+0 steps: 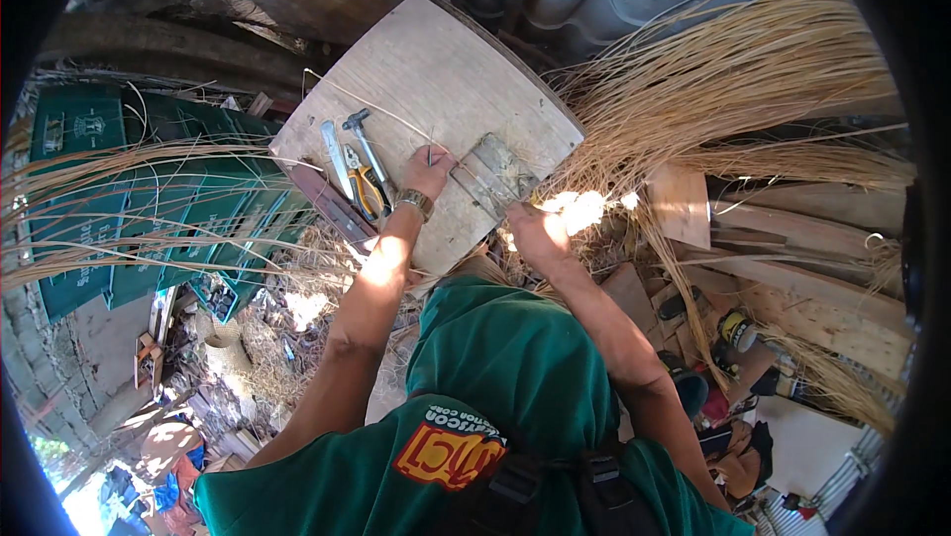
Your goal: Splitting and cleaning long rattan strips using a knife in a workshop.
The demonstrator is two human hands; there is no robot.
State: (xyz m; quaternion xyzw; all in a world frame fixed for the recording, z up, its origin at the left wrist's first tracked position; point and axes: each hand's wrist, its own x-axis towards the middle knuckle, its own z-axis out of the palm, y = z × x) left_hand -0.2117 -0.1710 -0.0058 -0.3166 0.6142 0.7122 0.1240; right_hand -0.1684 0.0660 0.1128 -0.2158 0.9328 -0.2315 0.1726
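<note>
A thin pale cane strip (pixel 369 101) runs from the far left of a wooden board (pixel 436 51) to my left hand (pixel 429 171). That hand is closed around the strip near the board's middle, and a watch is on the wrist. To its right lies a dark, worn flat block (pixel 494 175) with narrow metal pieces and fine shavings on it. My right hand (pixel 540 236) is closed at the block's near right corner; what its fingers hold is too small to make out. Left of my left hand lie a small hammer (pixel 369 140), yellow-and-black pliers (pixel 370 191) and a long flat tool (pixel 336 156).
Long bundles of cane strips (pixel 733 70) spread out at the right. More loose strips (pixel 149 164) cross the green crates (pixel 79 209) at the left. Planks (pixel 822 259) and a can (pixel 736 330) lie at lower right. Shavings (pixel 297 298) litter the ground.
</note>
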